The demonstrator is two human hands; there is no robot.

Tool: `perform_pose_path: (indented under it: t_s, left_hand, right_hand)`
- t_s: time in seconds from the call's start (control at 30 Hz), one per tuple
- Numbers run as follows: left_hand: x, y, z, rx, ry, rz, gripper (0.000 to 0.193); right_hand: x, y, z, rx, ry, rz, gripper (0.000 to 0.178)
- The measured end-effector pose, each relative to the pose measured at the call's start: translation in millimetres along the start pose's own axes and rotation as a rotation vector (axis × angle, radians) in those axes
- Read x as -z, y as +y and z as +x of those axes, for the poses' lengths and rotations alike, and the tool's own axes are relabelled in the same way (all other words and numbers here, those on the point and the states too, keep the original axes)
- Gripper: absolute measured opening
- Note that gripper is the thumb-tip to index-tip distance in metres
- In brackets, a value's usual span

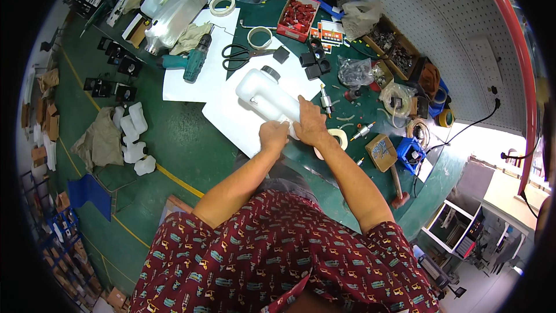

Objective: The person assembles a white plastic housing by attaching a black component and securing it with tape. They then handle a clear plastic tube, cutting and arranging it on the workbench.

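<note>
A white plastic jug [269, 94] with a black screw cap [270, 72] lies on white paper, its capped end pointing away from me. Both hands are at its near end. My left hand [273, 135] is closed, its fingertips pressed against the jug's near left edge. My right hand [311, 122] grips the near right side, thumb and fingers curled around it. What lies under the fingers is hidden. Beyond the jug lie black-handled scissors [236, 57] and a roll of tape [259, 38]. Another tape roll [339, 138] sits beside my right wrist.
A teal cordless drill [196, 61] lies at the far left of the green bench. A red parts box [298, 16], metal fittings [326, 101], a cardboard box [381, 152], a blue bin [411, 154] and a hammer [397, 185] are to the right. White containers [134, 125] stand on the left floor.
</note>
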State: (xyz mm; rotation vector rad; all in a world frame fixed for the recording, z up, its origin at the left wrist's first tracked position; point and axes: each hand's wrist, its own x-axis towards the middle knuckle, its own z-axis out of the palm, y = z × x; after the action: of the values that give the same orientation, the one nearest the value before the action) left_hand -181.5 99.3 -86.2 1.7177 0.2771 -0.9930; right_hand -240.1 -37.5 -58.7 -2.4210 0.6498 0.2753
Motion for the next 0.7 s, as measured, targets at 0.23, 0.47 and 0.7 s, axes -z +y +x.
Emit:
perform_pose_path:
  t_s: [0.23,0.47,0.7]
  left_hand:
    - [-3.8,-28.6,11.1,-0.275,0.041,0.017,0.022]
    - [-1.4,-26.1,7.5,-0.293,-0.029,-0.081,0.021]
    - [-12.4,76.1,-47.6,-0.485,-0.241,-0.165,0.018]
  right_hand:
    - [2.3,-11.1,-0.7,-0.058,-0.029,-0.068,0.089]
    - [-1.0,-10.4,-4.6,-0.007,0.042,-0.061,0.088]
    - [-8.3,-2.5,-5.9,-0.002,0.038,0.038,0.081]
